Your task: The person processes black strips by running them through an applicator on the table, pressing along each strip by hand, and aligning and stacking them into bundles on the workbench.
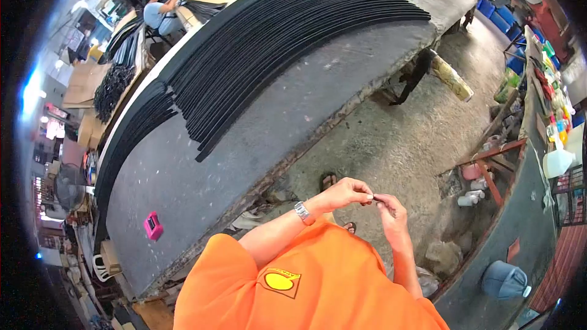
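My left hand (351, 193), with a metal watch on its wrist, is closed in a pinch in front of my orange shirt. Close beside it my right hand (393, 214) is also closed, thumb against fingers. Between the fingertips of both is a small, thin dark piece (376, 198), too small to make out its kind. Both hands are held above the floor, off the edge of the long table (263, 110).
Long black strips (287, 30) lie in rows across the table. A pink box-like object (153, 225) sits near its left end. On the right, a bench (489, 238) holds a dark jug (505, 280) and bottles. A person (160, 12) sits at the far left.
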Demonstrator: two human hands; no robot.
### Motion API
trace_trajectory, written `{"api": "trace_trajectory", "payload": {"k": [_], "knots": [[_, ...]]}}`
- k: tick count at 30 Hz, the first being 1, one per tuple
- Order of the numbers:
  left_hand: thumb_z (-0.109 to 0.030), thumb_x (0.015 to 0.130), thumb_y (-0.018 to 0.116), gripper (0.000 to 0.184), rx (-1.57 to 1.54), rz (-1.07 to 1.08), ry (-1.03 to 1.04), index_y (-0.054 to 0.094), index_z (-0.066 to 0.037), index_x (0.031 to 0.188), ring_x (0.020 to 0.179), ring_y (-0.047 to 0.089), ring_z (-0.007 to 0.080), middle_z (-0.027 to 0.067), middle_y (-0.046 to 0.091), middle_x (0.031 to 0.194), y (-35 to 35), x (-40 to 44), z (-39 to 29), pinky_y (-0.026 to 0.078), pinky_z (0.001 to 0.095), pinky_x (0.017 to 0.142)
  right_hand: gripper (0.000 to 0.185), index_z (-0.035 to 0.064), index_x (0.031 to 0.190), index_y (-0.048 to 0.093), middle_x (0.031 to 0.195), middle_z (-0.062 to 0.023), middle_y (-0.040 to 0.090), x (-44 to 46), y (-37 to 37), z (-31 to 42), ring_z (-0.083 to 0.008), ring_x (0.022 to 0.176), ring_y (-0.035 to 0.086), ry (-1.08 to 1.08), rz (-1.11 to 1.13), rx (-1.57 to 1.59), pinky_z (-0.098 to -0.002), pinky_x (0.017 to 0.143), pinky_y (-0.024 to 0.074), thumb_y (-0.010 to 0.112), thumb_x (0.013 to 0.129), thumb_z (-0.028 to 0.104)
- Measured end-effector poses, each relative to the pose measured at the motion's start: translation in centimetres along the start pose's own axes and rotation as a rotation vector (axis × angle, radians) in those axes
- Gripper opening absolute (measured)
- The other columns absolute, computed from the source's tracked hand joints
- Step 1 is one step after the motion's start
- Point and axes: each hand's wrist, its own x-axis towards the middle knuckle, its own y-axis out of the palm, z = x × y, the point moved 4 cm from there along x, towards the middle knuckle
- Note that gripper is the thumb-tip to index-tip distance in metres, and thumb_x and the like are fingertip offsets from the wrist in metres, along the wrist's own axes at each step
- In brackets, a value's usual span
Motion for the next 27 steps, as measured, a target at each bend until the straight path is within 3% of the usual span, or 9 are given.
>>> {"api": "trace_trajectory", "payload": {"k": [2, 5, 10, 17, 27], "knots": [[-0.017, 0.096, 0.073, 0.02, -0.025, -0.032, 0.023, 0.075, 0.0, 0.105, 0.093, 0.068, 0.0142, 0.0061, 0.075, 0.098, -1.2, 2.1, -0.6, 0.054, 0.0312, 0.087, 0.026, 0.0033, 0.115, 0.073, 0.112, -0.0105, 0.072, 2.3, -0.9, 0.1, -0.0192, 0.102, 0.069, 0.031, -0.004, -0.042, -0.0308, 0.087, 0.0535, 0.062, 0.093, -0.004], [-0.017, 0.096, 0.073, 0.018, -0.048, -0.024, 0.041, 0.074, 0.0, 0.104, 0.092, 0.068, 0.0136, 0.0055, 0.074, 0.097, -3.5, 5.7, -2.0, 0.054, 0.0305, 0.086, 0.025, 0.0034, 0.116, 0.072, 0.112, -0.0129, 0.072, 6.6, -1.7, 2.4, -0.0239, 0.1, 0.07, 0.006, -0.006, -0.19, -0.0324, 0.087, 0.0542, 0.064, 0.093, -0.001], [-0.012, 0.094, 0.066, 0.012, -0.036, -0.061, 0.104, 0.073, -0.002, 0.095, 0.085, 0.064, 0.0107, 0.0026, 0.072, 0.089, -7.1, 10.7, -8.8, 0.053, 0.0288, 0.082, 0.026, 0.0034, 0.118, 0.071, 0.11, -0.0146, 0.071, 13.8, -1.9, 5.6, -0.0282, 0.101, 0.071, -0.01, -0.056, -0.276, -0.0362, 0.087, 0.0555, 0.065, 0.092, 0.001], [-0.015, 0.096, 0.065, 0.015, 0.17, 0.003, 0.061, 0.072, -0.002, 0.094, 0.083, 0.063, 0.0093, 0.0009, 0.07, 0.087, -11.8, 17.0, -14.1, 0.052, 0.0282, 0.081, 0.031, 0.0052, 0.115, 0.07, 0.109, -0.0135, 0.072, 21.6, -2.3, 5.6, -0.0349, 0.099, 0.069, -0.209, -0.187, -0.524, -0.0437, 0.084, 0.0564, 0.066, 0.086, -0.002], [-0.019, 0.1, 0.059, 0.022, 0.203, 0.147, -0.029, 0.068, -0.002, 0.089, 0.079, 0.063, 0.0096, 0.0007, 0.068, 0.082, -8.0, 28.0, -13.2, 0.053, 0.0284, 0.077, 0.03, 0.0047, 0.114, 0.07, 0.102, -0.0141, 0.071, 23.4, -9.5, 2.4, -0.0353, 0.096, 0.069, -0.057, -0.418, -0.574, -0.0444, 0.083, 0.0552, 0.066, 0.085, -0.003]]}}
